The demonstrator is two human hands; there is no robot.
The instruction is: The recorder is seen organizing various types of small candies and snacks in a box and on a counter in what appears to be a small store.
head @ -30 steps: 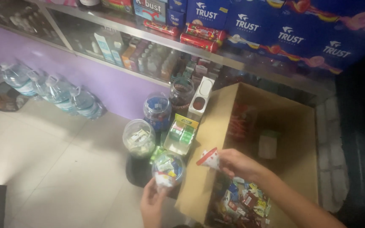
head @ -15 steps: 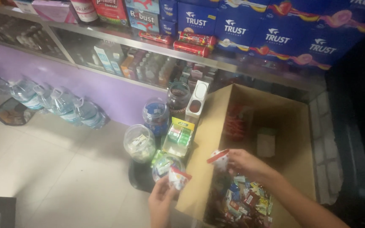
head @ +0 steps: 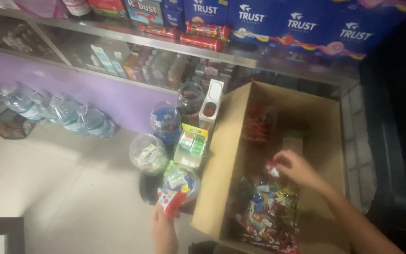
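My left hand (head: 164, 229) holds a small red and white packet (head: 169, 201) just in front of a clear jar of wrapped sweets (head: 183, 179) on the floor. My right hand (head: 297, 168) is inside a large open cardboard box (head: 222, 155) and pinches a small red packet (head: 271, 168). Below that hand lies a heap of mixed colourful packets (head: 266, 211) on the box's bottom.
Clear plastic jars (head: 147, 153), a blue-lidded jar (head: 165, 122) and a green and yellow carton (head: 192, 143) stand left of the box. Several large water bottles (head: 57, 110) lean on the purple counter base. Blue boxes (head: 301, 23) line the glass counter above. A tiled floor spreads left.
My right hand has moved from the box's left rim deeper into the box, to the right. My left hand with its packet has dropped slightly below the sweet jar.
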